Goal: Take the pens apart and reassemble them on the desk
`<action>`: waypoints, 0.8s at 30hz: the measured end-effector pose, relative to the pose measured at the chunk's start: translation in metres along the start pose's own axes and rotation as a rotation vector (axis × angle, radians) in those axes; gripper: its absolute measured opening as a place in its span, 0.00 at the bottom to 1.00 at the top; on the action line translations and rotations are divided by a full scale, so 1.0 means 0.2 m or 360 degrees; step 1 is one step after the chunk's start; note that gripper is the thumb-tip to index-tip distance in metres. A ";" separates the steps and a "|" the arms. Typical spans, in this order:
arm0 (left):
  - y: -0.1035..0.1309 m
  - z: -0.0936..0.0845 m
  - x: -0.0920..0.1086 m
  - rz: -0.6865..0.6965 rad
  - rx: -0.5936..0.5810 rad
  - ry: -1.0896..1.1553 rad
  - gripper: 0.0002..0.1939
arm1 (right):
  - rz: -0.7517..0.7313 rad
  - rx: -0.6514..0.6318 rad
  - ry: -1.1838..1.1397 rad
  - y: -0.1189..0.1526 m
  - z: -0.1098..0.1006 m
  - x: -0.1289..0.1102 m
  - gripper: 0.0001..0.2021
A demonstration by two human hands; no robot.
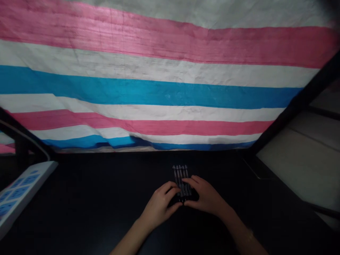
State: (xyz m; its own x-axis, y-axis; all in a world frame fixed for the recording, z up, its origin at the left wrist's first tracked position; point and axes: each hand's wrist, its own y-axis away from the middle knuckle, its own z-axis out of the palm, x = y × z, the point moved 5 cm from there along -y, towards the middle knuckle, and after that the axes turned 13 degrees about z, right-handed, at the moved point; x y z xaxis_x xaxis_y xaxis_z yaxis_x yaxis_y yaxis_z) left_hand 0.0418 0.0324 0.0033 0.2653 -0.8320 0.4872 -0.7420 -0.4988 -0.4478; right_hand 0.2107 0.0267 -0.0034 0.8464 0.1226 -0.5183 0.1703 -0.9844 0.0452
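Observation:
Several slim pens (181, 174) lie side by side in a row on the black tabletop (106, 198), tips pointing away from me. My left hand (161, 202) curls in from the left, its fingers on the pens and its thumb at their near ends. From the other side, my right hand (204, 195) bends around the same pens, thumb close to the left thumb. Both hands are closed about the lower part of the row. The fingers and dim light partly hide the near ends.
A pink, blue and white striped sheet (170, 94) hangs behind the table. At the left edge sits a white object with blue panels (21, 193). Dark frame bars (289, 99) slant along the right, beside a pale surface (310, 159).

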 end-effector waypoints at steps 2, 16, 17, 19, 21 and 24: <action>0.00 -0.02 0.00 0.0011 0.0010 0.0039 0.14 | 0.0012 -0.0024 -0.0012 0.00 0.00 0.01 0.36; 0.01 -0.02 -0.03 0.0080 -0.0147 -0.0093 0.31 | 0.0241 0.0096 -0.0150 0.02 -0.16 0.03 0.09; 0.01 -0.02 -0.03 0.0080 -0.0166 -0.0104 0.32 | 0.0237 0.0069 -0.0206 0.02 -0.16 0.01 0.10; 0.01 -0.02 -0.03 0.0056 -0.0179 -0.0142 0.31 | 0.0251 -0.0014 -0.0338 0.03 -0.15 -0.02 0.13; 0.01 -0.03 -0.03 0.0013 -0.0167 -0.0205 0.26 | 0.0273 -0.0118 -0.0478 0.04 -0.12 -0.07 0.14; 0.00 -0.04 -0.03 0.0004 -0.0169 -0.0324 0.17 | 0.0291 -0.0240 -0.0609 0.07 -0.05 -0.14 0.16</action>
State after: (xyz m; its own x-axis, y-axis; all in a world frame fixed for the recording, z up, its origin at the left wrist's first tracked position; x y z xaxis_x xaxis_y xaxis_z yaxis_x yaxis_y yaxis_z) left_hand 0.0344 0.0398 0.0066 0.3740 -0.8705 0.3200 -0.8008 -0.4772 -0.3620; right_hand 0.1956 0.0102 0.0203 0.6266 -0.1351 -0.7675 0.1309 -0.9526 0.2746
